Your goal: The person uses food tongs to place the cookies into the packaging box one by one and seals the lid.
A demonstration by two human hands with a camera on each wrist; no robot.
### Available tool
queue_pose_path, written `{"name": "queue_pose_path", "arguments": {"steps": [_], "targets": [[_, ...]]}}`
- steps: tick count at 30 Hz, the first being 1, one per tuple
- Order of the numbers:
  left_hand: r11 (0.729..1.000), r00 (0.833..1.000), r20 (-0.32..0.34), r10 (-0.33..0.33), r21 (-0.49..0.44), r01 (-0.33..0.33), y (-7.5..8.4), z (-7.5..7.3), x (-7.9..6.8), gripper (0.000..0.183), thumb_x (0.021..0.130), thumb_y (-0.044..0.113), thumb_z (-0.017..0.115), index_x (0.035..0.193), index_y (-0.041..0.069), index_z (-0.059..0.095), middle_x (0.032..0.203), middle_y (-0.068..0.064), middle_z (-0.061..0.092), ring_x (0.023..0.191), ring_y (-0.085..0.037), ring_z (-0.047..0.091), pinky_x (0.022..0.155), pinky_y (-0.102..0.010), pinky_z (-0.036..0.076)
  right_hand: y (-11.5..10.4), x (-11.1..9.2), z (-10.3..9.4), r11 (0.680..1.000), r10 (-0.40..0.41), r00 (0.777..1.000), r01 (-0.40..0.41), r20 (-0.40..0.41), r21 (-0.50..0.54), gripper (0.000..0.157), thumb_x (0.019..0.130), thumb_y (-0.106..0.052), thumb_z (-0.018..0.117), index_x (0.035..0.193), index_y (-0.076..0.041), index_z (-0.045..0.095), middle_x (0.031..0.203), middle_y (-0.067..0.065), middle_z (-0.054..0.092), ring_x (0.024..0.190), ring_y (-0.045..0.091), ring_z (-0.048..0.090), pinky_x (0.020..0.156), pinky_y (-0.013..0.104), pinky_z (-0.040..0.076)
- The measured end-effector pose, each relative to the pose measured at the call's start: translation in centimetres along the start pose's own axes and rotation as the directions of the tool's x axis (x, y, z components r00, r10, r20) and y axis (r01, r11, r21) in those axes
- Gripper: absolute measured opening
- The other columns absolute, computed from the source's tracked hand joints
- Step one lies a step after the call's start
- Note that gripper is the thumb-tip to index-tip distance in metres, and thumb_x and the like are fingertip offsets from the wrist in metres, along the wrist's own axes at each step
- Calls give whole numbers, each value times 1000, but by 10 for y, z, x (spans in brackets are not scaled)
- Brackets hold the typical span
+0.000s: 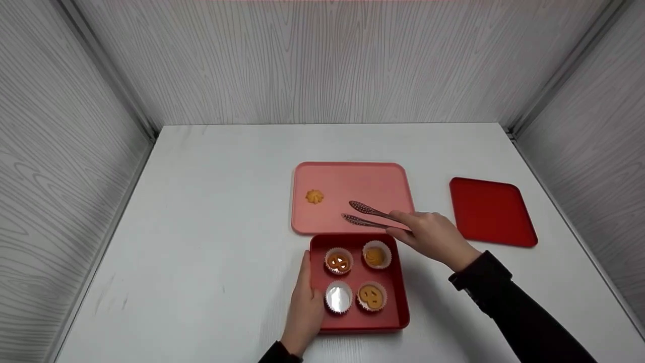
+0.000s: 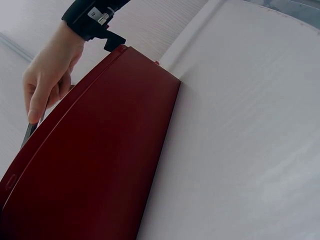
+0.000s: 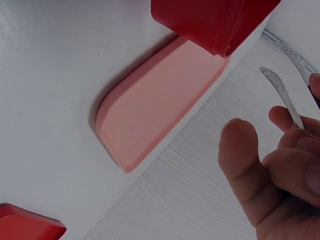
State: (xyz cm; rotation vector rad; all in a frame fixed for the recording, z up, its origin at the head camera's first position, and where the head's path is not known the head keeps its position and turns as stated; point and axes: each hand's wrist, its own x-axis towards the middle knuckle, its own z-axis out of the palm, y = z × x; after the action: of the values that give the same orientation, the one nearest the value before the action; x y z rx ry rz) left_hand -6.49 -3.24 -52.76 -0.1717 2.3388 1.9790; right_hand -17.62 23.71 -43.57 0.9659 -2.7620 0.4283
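My left hand (image 1: 305,305) holds the left wall of a square red box (image 1: 356,322), fingers along its outside and thumb at the rim. Inside the box are paper baking cups. A pretzel-shaped cookie (image 1: 338,261) lies in the far left cup, a swirled cookie (image 1: 374,256) in the far right and another pretzel-shaped cookie (image 1: 371,297) in the near right. Only a shiny white inside shows in the near left cup (image 1: 338,298). My right hand (image 1: 433,237) grips metal tongs (image 1: 370,208), their perforated tips apart over the pink tray (image 1: 347,176), right of a flower-shaped cookie (image 1: 314,196).
The pink tray lies just behind the box on the white table (image 1: 201,227). To the right lies a flat red lid-like tray (image 1: 494,212). Pale wood-grain panels (image 1: 322,60) stand at the back and on both sides of the table.
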Motion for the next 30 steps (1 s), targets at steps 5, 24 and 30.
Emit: {"name": "queue_pose_path", "arguments": {"steps": [5,24,30], "targets": [[1000,1000,6,-8,-1,8,0,0,1,75,98,-6,37,166,13,11,171,-2,17,156,-19,13,126,-47,16,1,17,8,1000,-2,1000,1,29,17,29,95,-29,73,118,-12,67,77,2,69,57,12,51,53,29,45],[1000,1000,6,-20,5,20,0,0,1,76,97,-7,38,166,11,11,171,-5,18,156,-22,13,126,-50,15,4,70,39,1000,0,992,-4,128,29,27,100,-33,65,113,-8,65,79,7,65,67,20,62,60,33,48],[1000,1000,9,13,-9,-12,-1,-1,0,78,95,-10,36,166,11,11,171,-6,17,156,-23,12,126,-50,14,4,83,49,1000,-22,992,20,124,19,24,98,-29,68,105,-6,65,75,9,62,66,24,64,57,34,47]]}}
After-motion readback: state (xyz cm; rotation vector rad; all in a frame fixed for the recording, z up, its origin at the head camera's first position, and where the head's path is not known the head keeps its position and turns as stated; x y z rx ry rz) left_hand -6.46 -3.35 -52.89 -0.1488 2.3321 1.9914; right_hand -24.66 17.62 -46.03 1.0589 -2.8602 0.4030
